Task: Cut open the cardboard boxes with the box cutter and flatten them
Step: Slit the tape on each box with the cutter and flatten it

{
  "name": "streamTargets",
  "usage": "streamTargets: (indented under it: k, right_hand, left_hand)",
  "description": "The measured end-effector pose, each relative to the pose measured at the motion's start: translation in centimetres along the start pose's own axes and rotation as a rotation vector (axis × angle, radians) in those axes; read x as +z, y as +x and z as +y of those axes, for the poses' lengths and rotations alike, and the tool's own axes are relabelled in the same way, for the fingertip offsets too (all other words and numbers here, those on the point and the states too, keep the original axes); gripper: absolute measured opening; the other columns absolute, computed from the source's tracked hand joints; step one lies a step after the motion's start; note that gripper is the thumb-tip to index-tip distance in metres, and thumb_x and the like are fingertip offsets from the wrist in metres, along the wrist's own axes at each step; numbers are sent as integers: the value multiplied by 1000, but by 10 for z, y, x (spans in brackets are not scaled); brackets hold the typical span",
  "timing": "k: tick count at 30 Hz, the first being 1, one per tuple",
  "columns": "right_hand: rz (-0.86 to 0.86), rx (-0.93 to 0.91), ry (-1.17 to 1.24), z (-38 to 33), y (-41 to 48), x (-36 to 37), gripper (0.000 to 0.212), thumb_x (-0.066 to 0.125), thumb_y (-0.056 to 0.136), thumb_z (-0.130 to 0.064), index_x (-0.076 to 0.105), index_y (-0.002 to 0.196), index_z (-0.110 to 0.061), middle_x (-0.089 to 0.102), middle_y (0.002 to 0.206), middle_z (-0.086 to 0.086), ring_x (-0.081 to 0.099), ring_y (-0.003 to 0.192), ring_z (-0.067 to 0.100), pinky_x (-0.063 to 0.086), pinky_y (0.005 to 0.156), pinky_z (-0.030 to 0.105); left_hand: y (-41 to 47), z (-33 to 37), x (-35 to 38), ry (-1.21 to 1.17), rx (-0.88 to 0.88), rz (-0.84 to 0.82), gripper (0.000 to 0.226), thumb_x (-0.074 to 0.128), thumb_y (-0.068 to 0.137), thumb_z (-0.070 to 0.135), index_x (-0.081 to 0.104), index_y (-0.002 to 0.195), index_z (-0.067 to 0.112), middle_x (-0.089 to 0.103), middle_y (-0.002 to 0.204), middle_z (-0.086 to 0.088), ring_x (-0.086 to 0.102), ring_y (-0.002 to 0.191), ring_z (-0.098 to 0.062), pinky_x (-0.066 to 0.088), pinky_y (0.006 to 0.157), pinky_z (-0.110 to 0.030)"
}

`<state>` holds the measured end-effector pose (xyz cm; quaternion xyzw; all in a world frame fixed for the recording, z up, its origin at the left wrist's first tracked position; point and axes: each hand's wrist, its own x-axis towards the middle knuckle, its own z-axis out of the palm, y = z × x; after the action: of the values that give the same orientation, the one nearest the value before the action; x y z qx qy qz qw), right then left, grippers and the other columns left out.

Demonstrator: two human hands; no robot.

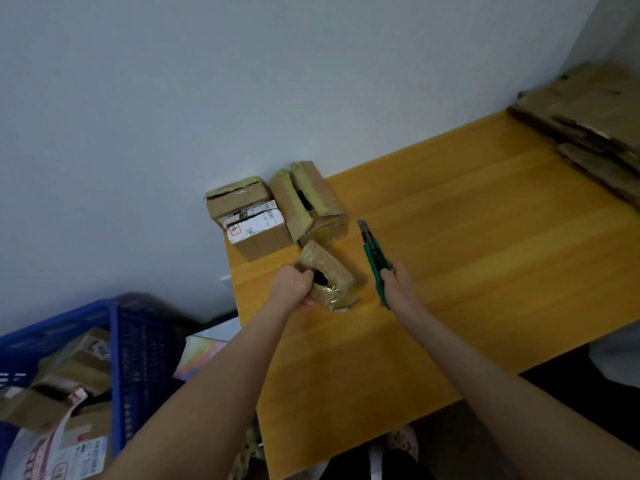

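Note:
A small taped cardboard box lies on the yellow wooden table near its left end, with a dark gap in its top. My left hand grips the box's left edge, fingers curled into the gap. My right hand holds a green box cutter just right of the box, blade end pointing away toward the wall. Behind it stand two more cardboard boxes: one with a white label and one with yellow-green tape.
A stack of flattened cardboard lies at the table's far right by the wall. A blue plastic crate with several boxes and mailers sits on the floor to the left. The grey wall bounds the table's back edge.

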<state>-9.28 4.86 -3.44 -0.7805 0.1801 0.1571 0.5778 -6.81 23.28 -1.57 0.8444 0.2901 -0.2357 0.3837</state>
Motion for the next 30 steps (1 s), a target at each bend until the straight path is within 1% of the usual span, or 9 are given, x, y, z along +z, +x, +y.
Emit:
streamTargets:
  k: [2, 5, 8, 10, 12, 14, 19, 24, 30]
  right_hand:
    - [-12, 1, -20, -2, -1, 9, 35, 31, 105, -20, 41, 137, -7, 52, 103, 7, 53, 79, 20, 44, 58, 27]
    - [-20, 38, -2, 1, -2, 28, 35, 33, 105, -23, 46, 131, -4, 54, 106, 9, 54, 90, 23, 47, 71, 34]
    - [-15, 113, 69, 6, -3, 43, 31, 36, 104, -22, 49, 124, -3, 56, 105, 10, 55, 90, 25, 49, 81, 42]
    - [6, 137, 79, 8, 1, 47, 31, 37, 104, -22, 50, 125, -4, 59, 109, 13, 58, 93, 27, 51, 83, 43]
    - [35, 141, 80, 6, 6, 49, 31, 36, 104, -21, 50, 126, -4, 59, 114, 15, 58, 94, 27, 51, 81, 40]
    - [36, 139, 69, 3, 12, 49, 31, 35, 105, -20, 49, 127, -4, 58, 117, 16, 58, 98, 29, 49, 79, 38]
    - [26, 158, 72, -1, 22, 47, 31, 37, 104, -16, 49, 128, -3, 57, 108, 12, 59, 95, 30, 53, 81, 42]
    - [42, 124, 31, 4, 17, 31, 30, 37, 103, -13, 46, 131, -3, 58, 112, 12, 57, 92, 25, 48, 72, 33]
    - [-5, -10, 93, 12, -7, 4, 32, 46, 98, -12, 44, 130, -13, 61, 93, 2, 58, 64, 12, 46, 54, 27]
  left_hand:
    - [-3, 2, -3, 92, 24, 30, 35, 50, 96, 24, 57, 110, -7, 65, 60, -12, 61, 40, -20, 54, 43, -30]
    - [-9, 5, -2, 145, 22, 39, 31, 50, 96, 23, 51, 109, -5, 65, 70, -15, 63, 47, -25, 57, 50, -34]
    - [-5, 2, 5, 135, 47, 45, 45, 51, 97, 28, 34, 131, 5, 62, 95, -18, 65, 59, -29, 57, 54, -36]
    - [0, -5, 11, 156, 148, 62, 64, 52, 97, 37, 20, 149, 16, 49, 130, -24, 65, 93, -40, 58, 77, -46]
    - [0, -13, 13, 216, 320, 73, 67, 50, 99, 39, 15, 154, 26, 22, 153, -20, 47, 128, -40, 43, 105, -46]
    - [-5, -20, 9, 305, 486, 33, 62, 52, 99, 33, 22, 153, 29, 3, 161, -13, 44, 132, -33, 39, 108, -40]
    - [4, -28, -4, 647, 677, -13, 63, 63, 90, 15, 37, 147, 26, 0, 162, -4, 59, 112, -29, 53, 89, -38]
    - [4, -14, -7, 749, 794, 197, 12, 63, 91, 20, 66, 102, 19, 38, 137, -2, 57, 83, -17, 46, 59, -26]
    - [4, 1, -4, 801, 775, 210, 15, 51, 97, 21, 66, 98, 22, 66, 101, 3, 56, 99, -20, 45, 71, -30]
